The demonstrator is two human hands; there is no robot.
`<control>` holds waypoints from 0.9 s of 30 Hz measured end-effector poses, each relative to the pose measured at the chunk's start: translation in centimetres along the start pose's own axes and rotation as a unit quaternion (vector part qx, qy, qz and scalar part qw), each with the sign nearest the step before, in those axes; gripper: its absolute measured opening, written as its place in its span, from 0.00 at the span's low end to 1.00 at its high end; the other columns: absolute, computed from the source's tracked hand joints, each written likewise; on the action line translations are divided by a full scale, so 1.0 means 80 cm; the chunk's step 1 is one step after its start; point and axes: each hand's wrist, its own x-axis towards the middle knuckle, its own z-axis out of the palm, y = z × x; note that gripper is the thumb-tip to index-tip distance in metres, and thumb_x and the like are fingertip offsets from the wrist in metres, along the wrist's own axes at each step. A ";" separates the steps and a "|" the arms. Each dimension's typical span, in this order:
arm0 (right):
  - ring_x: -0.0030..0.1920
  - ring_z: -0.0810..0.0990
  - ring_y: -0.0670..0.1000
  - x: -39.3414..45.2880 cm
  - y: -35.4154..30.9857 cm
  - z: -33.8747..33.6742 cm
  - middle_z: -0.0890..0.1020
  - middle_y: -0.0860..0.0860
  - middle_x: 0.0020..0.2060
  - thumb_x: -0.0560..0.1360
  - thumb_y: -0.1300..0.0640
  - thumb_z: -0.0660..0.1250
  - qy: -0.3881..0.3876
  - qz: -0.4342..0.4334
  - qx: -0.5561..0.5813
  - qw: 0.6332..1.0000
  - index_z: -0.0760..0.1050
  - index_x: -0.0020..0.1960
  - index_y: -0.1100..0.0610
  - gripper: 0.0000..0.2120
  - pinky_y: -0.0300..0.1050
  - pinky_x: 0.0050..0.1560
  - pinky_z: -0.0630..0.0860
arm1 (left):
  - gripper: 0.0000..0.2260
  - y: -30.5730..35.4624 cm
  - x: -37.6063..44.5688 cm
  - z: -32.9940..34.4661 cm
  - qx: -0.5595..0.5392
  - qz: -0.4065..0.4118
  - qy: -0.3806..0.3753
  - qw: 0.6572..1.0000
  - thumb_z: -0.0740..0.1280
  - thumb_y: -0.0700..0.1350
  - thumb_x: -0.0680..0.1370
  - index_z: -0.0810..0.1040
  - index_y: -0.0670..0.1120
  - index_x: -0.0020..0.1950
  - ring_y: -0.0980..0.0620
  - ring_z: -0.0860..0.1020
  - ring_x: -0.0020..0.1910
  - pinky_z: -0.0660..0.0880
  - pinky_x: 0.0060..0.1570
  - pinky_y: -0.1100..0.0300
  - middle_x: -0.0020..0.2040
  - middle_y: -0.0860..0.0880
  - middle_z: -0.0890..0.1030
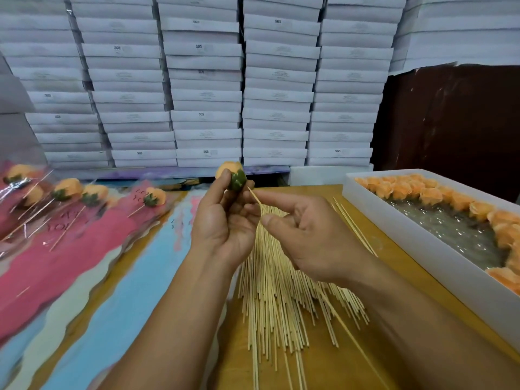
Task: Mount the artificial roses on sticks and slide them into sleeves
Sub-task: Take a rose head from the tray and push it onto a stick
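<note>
Left hand [222, 218] grips rose [231, 175]; right hand [306, 235] pinches stick [256, 199]

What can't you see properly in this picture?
- Head view: whether the stick tip is inside the rose yet; the left hand hides the join.
- The box of roses is cut off by the right edge.
- Print on the stacked white boxes is too small.
- The pink sleeves are blurred.

Flat white cardboard boxes [202, 80] stand in tall stacks, filling nearly the whole back of the room behind a wooden tabletop [318, 361]. To the right of the stacks is a dark reddish-brown panel [455, 116]. The light is even and soft.
</note>
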 end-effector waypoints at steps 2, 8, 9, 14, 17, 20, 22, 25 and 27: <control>0.20 0.60 0.46 0.001 0.001 -0.001 0.67 0.45 0.19 0.82 0.59 0.62 -0.003 -0.002 -0.003 1.000 0.73 0.63 0.34 0.20 0.38 0.22 0.59 | 0.07 -0.001 -0.003 0.001 0.007 0.001 -0.007 1.000 0.67 0.44 0.78 0.78 0.40 0.47 0.56 0.73 0.31 0.69 0.25 0.69 0.36 0.46 0.79; 0.20 0.60 0.45 -0.001 -0.001 -0.002 0.66 0.43 0.20 0.80 0.58 0.62 -0.015 -0.005 -0.008 1.000 0.70 0.68 0.34 0.23 0.37 0.22 0.60 | 0.06 -0.003 -0.007 0.002 0.024 0.007 -0.015 1.000 0.67 0.44 0.78 0.78 0.41 0.46 0.57 0.73 0.29 0.67 0.25 0.69 0.35 0.46 0.80; 0.20 0.60 0.45 -0.001 -0.001 -0.002 0.66 0.43 0.20 0.80 0.59 0.62 -0.014 -0.003 -0.009 1.000 0.70 0.68 0.35 0.23 0.37 0.23 0.60 | 0.06 -0.003 -0.007 0.002 0.024 0.008 -0.016 1.000 0.67 0.44 0.78 0.78 0.41 0.46 0.57 0.73 0.29 0.67 0.25 0.69 0.35 0.47 0.79; 0.21 0.60 0.47 -0.001 -0.001 -0.004 0.66 0.46 0.20 0.82 0.61 0.62 -0.007 0.022 -0.026 0.999 0.71 0.71 0.39 0.23 0.39 0.23 0.60 | 0.06 -0.003 -0.008 0.003 0.028 0.010 -0.015 0.999 0.67 0.44 0.78 0.78 0.42 0.44 0.57 0.73 0.28 0.67 0.24 0.69 0.34 0.46 0.80; 0.21 0.61 0.46 -0.001 -0.003 -0.004 0.66 0.45 0.20 0.82 0.62 0.62 -0.005 0.030 -0.032 0.999 0.71 0.71 0.40 0.23 0.38 0.23 0.60 | 0.06 -0.003 -0.008 0.003 0.034 0.011 -0.016 0.999 0.67 0.44 0.78 0.78 0.42 0.44 0.57 0.73 0.28 0.68 0.24 0.69 0.34 0.47 0.80; 0.21 0.61 0.47 0.000 -0.004 -0.004 0.66 0.45 0.20 0.82 0.62 0.62 -0.001 0.028 -0.034 0.999 0.70 0.68 0.36 0.24 0.39 0.24 0.61 | 0.06 -0.003 -0.008 0.002 0.035 0.011 -0.018 0.999 0.67 0.43 0.78 0.78 0.42 0.44 0.57 0.73 0.29 0.68 0.24 0.69 0.35 0.47 0.80; 0.21 0.61 0.47 -0.001 -0.004 -0.004 0.66 0.45 0.20 0.82 0.62 0.62 -0.001 0.029 -0.029 0.999 0.69 0.67 0.35 0.24 0.39 0.24 0.61 | 0.06 -0.003 -0.008 0.001 0.035 0.012 -0.018 0.999 0.67 0.43 0.78 0.78 0.42 0.44 0.57 0.73 0.29 0.68 0.24 0.69 0.35 0.46 0.80; 0.21 0.61 0.48 -0.001 -0.003 -0.003 0.66 0.45 0.20 0.82 0.61 0.62 0.001 0.035 -0.015 0.999 0.70 0.67 0.35 0.23 0.40 0.24 0.60 | 0.06 -0.003 -0.008 0.002 0.033 0.015 -0.020 0.999 0.67 0.43 0.78 0.78 0.42 0.43 0.57 0.73 0.28 0.69 0.24 0.68 0.34 0.46 0.80; 0.21 0.61 0.49 0.000 -0.004 -0.004 0.66 0.46 0.20 0.82 0.61 0.62 -0.002 0.035 -0.007 0.999 0.71 0.66 0.34 0.23 0.42 0.24 0.60 | 0.07 -0.003 -0.008 0.002 0.033 0.017 -0.020 0.999 0.67 0.43 0.78 0.78 0.41 0.42 0.57 0.73 0.28 0.69 0.23 0.68 0.34 0.46 0.80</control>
